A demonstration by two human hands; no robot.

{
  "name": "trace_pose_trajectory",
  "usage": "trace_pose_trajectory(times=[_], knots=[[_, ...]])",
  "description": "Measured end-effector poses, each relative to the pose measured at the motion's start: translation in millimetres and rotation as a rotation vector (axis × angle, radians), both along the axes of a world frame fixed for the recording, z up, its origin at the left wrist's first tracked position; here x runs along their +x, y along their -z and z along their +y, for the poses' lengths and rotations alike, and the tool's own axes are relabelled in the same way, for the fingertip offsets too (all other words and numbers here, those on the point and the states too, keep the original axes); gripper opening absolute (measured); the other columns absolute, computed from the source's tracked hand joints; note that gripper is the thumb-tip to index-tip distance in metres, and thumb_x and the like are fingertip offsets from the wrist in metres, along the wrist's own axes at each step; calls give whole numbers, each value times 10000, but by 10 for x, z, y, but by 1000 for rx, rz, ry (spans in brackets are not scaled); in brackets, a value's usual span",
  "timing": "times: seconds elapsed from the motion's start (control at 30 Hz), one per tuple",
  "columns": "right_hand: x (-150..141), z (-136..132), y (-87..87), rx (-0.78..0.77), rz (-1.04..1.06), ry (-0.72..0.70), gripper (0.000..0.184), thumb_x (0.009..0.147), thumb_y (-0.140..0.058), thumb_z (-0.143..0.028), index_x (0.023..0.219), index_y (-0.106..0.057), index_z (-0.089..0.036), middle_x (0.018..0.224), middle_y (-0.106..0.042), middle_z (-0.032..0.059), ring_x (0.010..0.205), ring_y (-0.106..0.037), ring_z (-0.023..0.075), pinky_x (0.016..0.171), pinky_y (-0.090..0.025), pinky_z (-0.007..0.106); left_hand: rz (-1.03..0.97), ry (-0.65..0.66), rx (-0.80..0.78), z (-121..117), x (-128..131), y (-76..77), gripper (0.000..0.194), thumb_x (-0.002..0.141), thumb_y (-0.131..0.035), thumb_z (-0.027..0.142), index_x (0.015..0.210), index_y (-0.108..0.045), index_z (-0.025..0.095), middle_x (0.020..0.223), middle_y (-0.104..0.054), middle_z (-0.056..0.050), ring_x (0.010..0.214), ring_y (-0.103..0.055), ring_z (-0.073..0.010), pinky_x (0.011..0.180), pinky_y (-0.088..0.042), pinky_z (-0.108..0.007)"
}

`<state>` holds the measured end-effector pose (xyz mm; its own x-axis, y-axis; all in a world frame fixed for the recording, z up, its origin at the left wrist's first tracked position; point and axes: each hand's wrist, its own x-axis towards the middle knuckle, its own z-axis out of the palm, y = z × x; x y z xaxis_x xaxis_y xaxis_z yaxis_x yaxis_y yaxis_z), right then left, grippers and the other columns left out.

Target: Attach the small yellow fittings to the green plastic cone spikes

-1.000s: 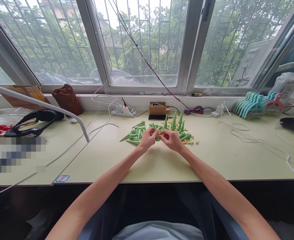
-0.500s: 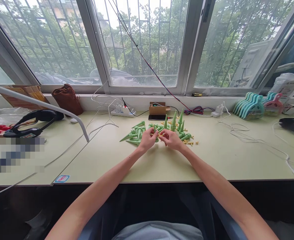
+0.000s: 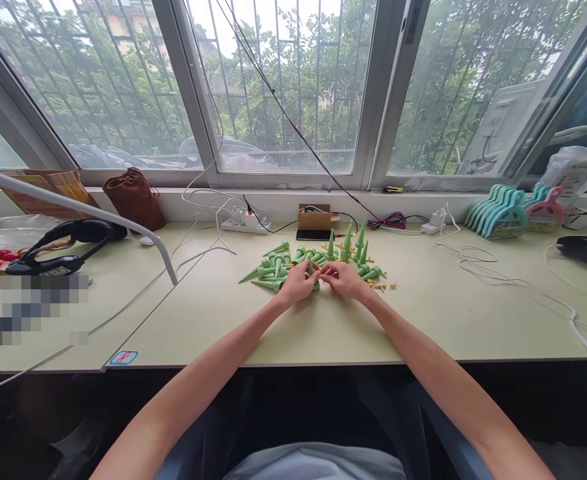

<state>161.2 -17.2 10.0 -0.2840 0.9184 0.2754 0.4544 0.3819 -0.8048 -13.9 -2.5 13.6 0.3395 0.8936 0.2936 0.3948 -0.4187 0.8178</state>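
Note:
My left hand [image 3: 298, 281] is closed around a green plastic watering spike [image 3: 310, 266], held with its tip up. Close beside it, my right hand [image 3: 342, 280] pinches a small yellow valve [image 3: 322, 271] against the spike's side; the fingers partly hide it. Behind my hands lies a pile of loose green spikes [image 3: 278, 263], while several upright spikes [image 3: 346, 245] stand on their wide ends to the right. Small yellow valves [image 3: 379, 287] are scattered just right of my right hand.
At the back are an opened cardboard box [image 3: 316, 219], a black phone [image 3: 314, 235] and a white power strip [image 3: 247, 225]. White cables [image 3: 513, 270] cross the right side. Headphones [image 3: 68, 247] lie left, near a white curved bar [image 3: 138, 223]. Teal hangers [image 3: 498, 212] stand at right.
The held spike has dipped slightly towards the table and tilted a little. My right fingers have shifted closer to my left hand at the spike. The piles stay put.

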Motion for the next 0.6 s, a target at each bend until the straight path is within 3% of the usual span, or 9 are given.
trace_pose_trajectory(times=[0.33, 0.6], knots=[[23, 57, 46, 0, 68, 10, 186, 800, -625, -356, 847, -664, -180, 632, -622, -5, 465, -553, 122, 484, -445, 244, -90, -25, -233, -19, -8, -39, 135, 861, -574, 309, 910, -547, 187, 797, -592, -11, 455, -453, -65, 423, -398, -217], [16, 27, 12, -10, 47, 6, 195, 804, -612, -346, 845, -668, -164, 604, -601, -6, 472, -546, 123, 492, -438, 248, -118, -3, -235, -41, -7, -55, 153, 847, -612, 312, 890, -548, 180, 793, -603, -17, 422, -453, -54, 398, -398, -217]])
